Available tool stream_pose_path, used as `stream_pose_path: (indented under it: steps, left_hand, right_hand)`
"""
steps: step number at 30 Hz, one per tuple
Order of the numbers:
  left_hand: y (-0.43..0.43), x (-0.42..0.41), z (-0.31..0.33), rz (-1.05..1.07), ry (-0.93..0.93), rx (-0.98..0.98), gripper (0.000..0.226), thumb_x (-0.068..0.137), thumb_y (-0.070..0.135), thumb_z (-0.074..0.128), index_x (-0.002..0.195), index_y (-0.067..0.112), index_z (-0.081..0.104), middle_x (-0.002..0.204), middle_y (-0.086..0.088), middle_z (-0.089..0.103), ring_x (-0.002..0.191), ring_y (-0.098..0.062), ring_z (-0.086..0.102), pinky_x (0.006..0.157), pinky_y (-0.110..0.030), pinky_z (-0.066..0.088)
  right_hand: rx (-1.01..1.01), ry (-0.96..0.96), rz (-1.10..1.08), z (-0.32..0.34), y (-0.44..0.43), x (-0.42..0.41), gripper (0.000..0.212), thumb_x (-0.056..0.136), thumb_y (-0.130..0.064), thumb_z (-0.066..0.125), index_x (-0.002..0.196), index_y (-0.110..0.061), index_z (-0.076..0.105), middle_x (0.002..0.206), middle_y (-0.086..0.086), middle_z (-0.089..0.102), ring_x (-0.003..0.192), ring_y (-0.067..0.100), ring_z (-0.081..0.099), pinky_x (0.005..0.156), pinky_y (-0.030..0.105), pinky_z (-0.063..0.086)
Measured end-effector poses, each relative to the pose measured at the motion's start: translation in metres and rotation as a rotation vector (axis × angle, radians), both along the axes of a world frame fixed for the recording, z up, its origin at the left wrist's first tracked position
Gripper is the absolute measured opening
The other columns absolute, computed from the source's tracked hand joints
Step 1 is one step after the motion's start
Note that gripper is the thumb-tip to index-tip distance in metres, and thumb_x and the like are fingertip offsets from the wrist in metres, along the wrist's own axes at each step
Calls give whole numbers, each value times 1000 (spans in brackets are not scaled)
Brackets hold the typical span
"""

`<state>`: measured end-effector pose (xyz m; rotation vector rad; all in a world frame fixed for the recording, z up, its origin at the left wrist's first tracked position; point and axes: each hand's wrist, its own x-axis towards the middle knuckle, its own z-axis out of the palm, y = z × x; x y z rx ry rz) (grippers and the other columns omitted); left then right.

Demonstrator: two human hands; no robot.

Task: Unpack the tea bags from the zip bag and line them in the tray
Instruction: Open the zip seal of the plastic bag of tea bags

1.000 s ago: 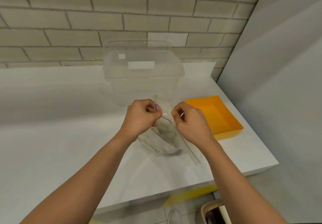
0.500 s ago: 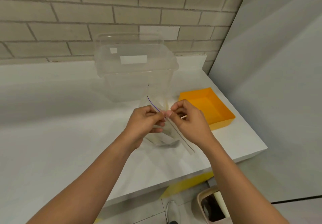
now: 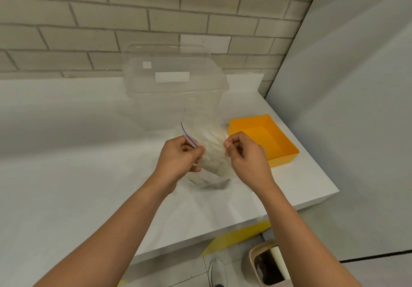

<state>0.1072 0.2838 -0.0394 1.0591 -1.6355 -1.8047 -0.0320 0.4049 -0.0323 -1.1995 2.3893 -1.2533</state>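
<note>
A clear zip bag (image 3: 206,137) with a purple seal line stands upright on the white counter, its mouth spread apart. Pale tea bags (image 3: 213,167) lie in its lower part, partly hidden by my fingers. My left hand (image 3: 179,157) pinches the bag's left lip at the purple line. My right hand (image 3: 245,155) pinches the right lip. The orange tray (image 3: 282,152) sits to the right of the bag, near the counter's right edge, with nothing visible in it.
A large clear plastic tub (image 3: 176,88) stands just behind the bag against the brick wall. A grey panel closes off the right side. Below the counter's front edge are a beige bin (image 3: 270,264) and a shoe (image 3: 217,272).
My hands were pinched close together on the seal; now they have pulled apart and the bag's mouth is spread open. The view has shifted slightly.
</note>
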Motion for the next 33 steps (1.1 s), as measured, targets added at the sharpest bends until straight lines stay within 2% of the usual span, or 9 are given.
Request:
stream_pose_path:
  steps: [3, 7, 12, 18, 23, 26, 29, 31, 33]
  left_hand:
    - [9, 2, 2, -48, 22, 148, 21, 93, 24, 75, 103, 6, 69, 78, -6, 68, 74, -20, 68, 68, -43, 65]
    - [23, -3, 3, -176, 35, 192, 25, 91, 27, 80, 105, 11, 66, 94, -10, 73, 81, -22, 74, 68, -37, 63]
    - [26, -9, 7, -117, 80, 176, 25, 87, 15, 83, 104, 9, 66, 84, -7, 75, 73, -19, 74, 64, -30, 60]
    - [29, -12, 7, -151, 77, 161, 7, 96, 14, 73, 100, 12, 67, 90, -12, 79, 78, -20, 75, 69, -32, 61]
    - [25, -13, 3, -53, 46, 65, 12, 91, 0, 70, 93, 10, 65, 75, -8, 68, 68, -20, 67, 67, -36, 63]
    - [30, -16, 5, -26, 48, 82, 9, 92, 4, 67, 97, 10, 63, 76, -7, 62, 66, -19, 62, 67, -40, 64]
    - [42, -23, 8, -81, 40, 157, 33, 90, 24, 79, 114, 11, 59, 91, -8, 66, 75, -20, 70, 66, -40, 64]
    - [49, -29, 6, -101, 57, 170, 45, 86, 22, 84, 118, 13, 54, 102, -12, 70, 80, -22, 73, 67, -38, 63]
    - [52, -34, 3, -79, 95, 140, 45, 85, 14, 84, 117, 14, 53, 107, -18, 71, 79, -21, 73, 68, -35, 62]
  right_hand:
    - [-37, -15, 40, 5, 0, 3, 9, 102, -29, 61, 95, -24, 65, 75, -9, 72, 72, 7, 65, 59, 16, 44]
    - [-30, -101, 105, 9, 5, 6, 6, 100, -30, 65, 97, -26, 68, 76, -14, 75, 77, 6, 69, 71, 30, 53]
    - [26, -120, 169, 13, 18, -2, 15, 90, -38, 77, 97, -26, 74, 88, -13, 74, 83, 2, 65, 68, 11, 46]
    - [132, -81, 231, 13, 24, -13, 10, 91, -34, 76, 92, -24, 76, 89, -13, 73, 80, 2, 62, 71, 19, 50]
    - [56, -21, 32, 5, 20, -26, 10, 99, -26, 65, 91, -25, 71, 75, -12, 70, 65, 0, 58, 56, 11, 36]
    - [-19, -23, 6, 7, 21, -29, 12, 101, -27, 63, 91, -24, 69, 72, -10, 72, 58, 1, 56, 53, 13, 35]
    - [-60, -106, 58, 7, 21, -26, 11, 101, -29, 62, 92, -26, 68, 74, -12, 74, 56, 11, 58, 57, 33, 48]
    - [-60, -166, 87, 6, 23, -26, 10, 100, -32, 63, 93, -28, 69, 74, -9, 75, 70, 29, 66, 70, 49, 56]
    - [-55, -220, 108, 5, 27, -29, 7, 98, -34, 66, 96, -30, 70, 77, -7, 76, 79, 25, 70, 80, 49, 58]
